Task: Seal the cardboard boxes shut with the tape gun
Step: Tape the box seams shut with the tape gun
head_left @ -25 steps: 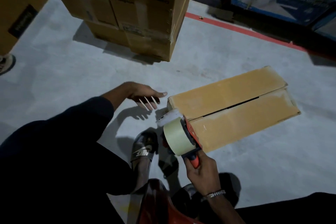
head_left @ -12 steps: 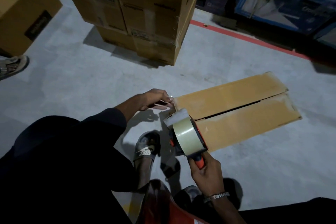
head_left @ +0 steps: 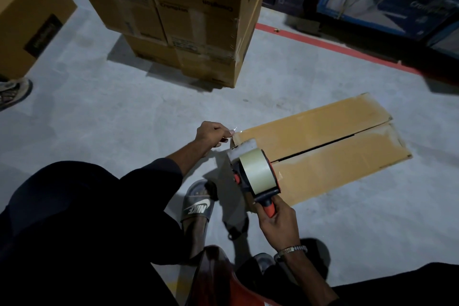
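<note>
At frame center, the right hand grips the tape gun at the near end of the flat cardboard box while the left hand pinches the tape's free end, which could fold onto itself.

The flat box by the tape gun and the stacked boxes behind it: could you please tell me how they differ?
The flat box lies alone on the floor; the stacked boxes stand piled up.
The flat box shows a dark open seam between its flaps; the stacked boxes carry clear tape over their edges.
The flat box's top is plain; the stacked boxes bear printing and labels.
Both are brown cardboard.
</note>
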### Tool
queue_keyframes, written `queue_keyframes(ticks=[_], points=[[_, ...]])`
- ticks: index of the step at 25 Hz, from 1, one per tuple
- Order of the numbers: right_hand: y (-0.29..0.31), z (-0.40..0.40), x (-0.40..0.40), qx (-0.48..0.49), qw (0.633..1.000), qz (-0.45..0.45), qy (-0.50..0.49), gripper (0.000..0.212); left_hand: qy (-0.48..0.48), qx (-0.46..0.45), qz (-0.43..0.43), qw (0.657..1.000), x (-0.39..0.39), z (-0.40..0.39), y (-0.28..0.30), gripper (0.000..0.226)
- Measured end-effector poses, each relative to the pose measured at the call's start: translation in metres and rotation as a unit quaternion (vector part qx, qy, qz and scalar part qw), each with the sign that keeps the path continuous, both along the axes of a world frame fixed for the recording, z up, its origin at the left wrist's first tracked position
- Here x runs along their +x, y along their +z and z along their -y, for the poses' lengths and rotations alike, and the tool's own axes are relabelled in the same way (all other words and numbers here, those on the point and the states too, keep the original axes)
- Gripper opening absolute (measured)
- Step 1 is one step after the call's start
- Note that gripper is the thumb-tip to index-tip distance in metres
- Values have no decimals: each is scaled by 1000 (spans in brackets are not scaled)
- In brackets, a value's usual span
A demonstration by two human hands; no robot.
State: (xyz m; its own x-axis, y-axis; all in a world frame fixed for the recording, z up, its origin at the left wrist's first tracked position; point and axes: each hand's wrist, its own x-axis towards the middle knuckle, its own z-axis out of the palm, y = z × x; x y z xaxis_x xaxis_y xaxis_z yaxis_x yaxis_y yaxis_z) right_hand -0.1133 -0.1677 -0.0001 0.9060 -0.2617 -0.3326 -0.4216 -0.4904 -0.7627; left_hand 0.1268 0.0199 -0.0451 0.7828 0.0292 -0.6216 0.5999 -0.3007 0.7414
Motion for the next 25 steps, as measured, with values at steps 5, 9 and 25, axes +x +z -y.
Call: queue_keyframes(ticks=[5, 9, 25], points=[[-2, 3, 3, 8, 1000, -6, 8, 15, 35, 48, -109, 992, 1, -4, -5, 55], [1, 4, 5, 26, 1000, -7, 13, 17, -143, 192, 219, 946, -5, 2, 4, 18], [-10, 2, 27, 73, 976, -206, -5, 21, -51, 109, 215, 969, -16, 20, -19, 15]])
